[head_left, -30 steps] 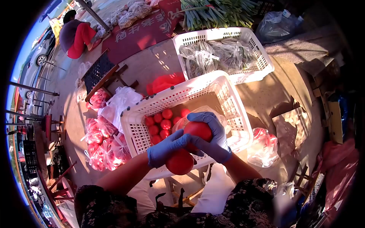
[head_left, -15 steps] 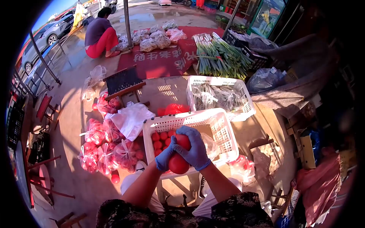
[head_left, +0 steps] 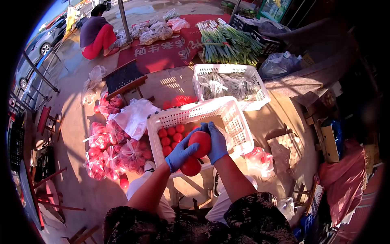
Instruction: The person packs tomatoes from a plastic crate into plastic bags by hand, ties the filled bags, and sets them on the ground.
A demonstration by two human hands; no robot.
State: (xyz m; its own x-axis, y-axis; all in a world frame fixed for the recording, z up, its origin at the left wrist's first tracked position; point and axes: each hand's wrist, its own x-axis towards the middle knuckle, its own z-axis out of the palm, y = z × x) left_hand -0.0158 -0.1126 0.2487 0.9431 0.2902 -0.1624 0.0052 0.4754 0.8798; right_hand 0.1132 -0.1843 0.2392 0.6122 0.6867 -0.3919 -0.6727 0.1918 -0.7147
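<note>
Two large red tomatoes are held over the near edge of a white crate (head_left: 191,110). My left hand (head_left: 181,153), in a blue glove, is closed around the left side of both, its thumb lying between the upper tomato (head_left: 200,142) and the lower tomato (head_left: 190,167). From the right, my gloved right hand (head_left: 218,143) wraps the upper tomato, its fingertips partly hidden behind it. Inside the crate, loose tomatoes (head_left: 171,131) fill the left part, partly covered by my hands.
Clear bags of tomatoes (head_left: 132,156) sit left of the crate, beside white plastic bags (head_left: 136,118). Another crate (head_left: 262,99) holds bagged greens. Leeks (head_left: 229,42) lie beyond it. A low stool (head_left: 126,79) stands ahead; a person (head_left: 97,34) squats at the far left.
My hands have turned the tomatoes, and the upper one now shows more of its face. My right fingers have slid back behind it. The whole view has tilted downward.
</note>
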